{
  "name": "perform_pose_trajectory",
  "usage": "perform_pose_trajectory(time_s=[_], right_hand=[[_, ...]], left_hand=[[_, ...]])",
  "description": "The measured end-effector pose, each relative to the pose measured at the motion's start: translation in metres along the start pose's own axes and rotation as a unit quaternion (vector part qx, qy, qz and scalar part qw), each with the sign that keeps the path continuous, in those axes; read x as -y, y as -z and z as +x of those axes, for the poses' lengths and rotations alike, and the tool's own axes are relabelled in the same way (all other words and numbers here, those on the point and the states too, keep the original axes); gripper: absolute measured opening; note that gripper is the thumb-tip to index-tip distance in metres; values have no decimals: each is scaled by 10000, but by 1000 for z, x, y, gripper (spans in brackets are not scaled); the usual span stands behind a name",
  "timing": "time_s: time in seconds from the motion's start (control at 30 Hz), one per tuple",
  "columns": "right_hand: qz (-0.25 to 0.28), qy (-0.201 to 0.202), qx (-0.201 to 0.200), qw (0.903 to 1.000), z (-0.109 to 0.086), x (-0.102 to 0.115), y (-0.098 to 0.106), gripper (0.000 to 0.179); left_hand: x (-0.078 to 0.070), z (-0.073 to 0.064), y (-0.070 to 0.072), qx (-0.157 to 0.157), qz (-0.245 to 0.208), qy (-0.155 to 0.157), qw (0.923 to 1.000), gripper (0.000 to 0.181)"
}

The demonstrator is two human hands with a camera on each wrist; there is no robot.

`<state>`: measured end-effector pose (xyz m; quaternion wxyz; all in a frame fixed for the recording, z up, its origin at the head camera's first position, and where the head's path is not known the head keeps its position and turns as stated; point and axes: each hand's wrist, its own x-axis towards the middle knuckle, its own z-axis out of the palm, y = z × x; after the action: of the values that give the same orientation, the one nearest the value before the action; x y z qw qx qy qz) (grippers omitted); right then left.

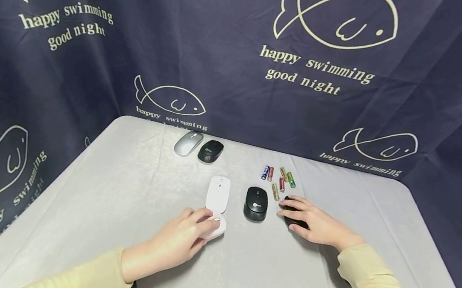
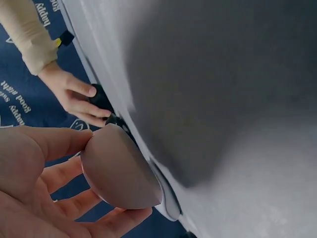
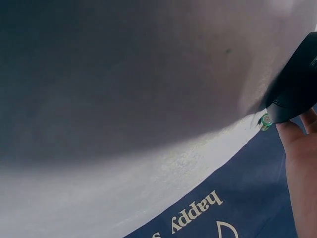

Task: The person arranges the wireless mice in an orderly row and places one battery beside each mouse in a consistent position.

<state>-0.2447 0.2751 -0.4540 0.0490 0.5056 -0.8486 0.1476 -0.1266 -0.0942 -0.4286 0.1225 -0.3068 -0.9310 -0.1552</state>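
Observation:
My left hand point(image 1: 173, 242) grips a white computer mouse point(image 2: 121, 171) by its sides, thumb on one side and fingers on the other. This mouse sits at the near end of another white mouse point(image 1: 218, 192); whether they touch I cannot tell. My right hand point(image 1: 322, 226) holds a black mouse point(image 3: 294, 82), its fingers over and around the body, which they partly hide in the head view. Between the hands stands a second black mouse point(image 1: 256, 202). Just beyond the right hand lie several loose batteries point(image 1: 282, 184) in blue, red, gold and green.
At the back left of the grey-white table point(image 1: 105, 205) rest a silver mouse point(image 1: 188, 143) and another black mouse point(image 1: 210, 151), side by side. A dark blue curtain point(image 1: 235, 55) with fish drawings hangs behind the table and along its sides.

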Motion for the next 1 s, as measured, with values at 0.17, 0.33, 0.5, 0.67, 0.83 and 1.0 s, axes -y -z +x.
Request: perform_pose_trajectory(time_s=[0.17, 0.33, 0.5, 0.67, 0.83, 1.0], right_hand=[[30, 10, 26, 10000, 1, 1, 1, 40], [15, 19, 36, 10000, 1, 2, 3, 40], [-5, 41, 21, 10000, 1, 1, 3, 40], [-15, 89, 9, 10000, 1, 0, 2, 40], [-5, 97, 4, 10000, 1, 0, 1, 40], [16, 65, -3, 10000, 1, 1, 2, 40]], left_hand=[[-1, -3, -5, 105, 52, -100, 9999, 44], [-3, -6, -7, 314, 54, -202, 9993, 44], [-6, -6, -9, 419, 38, -266, 9988, 44], [-7, -6, -11, 473, 93, -292, 9984, 42], [-6, -6, -11, 447, 174, -370, 9982, 42], [-4, -3, -8, 607, 207, -531, 9965, 42]])
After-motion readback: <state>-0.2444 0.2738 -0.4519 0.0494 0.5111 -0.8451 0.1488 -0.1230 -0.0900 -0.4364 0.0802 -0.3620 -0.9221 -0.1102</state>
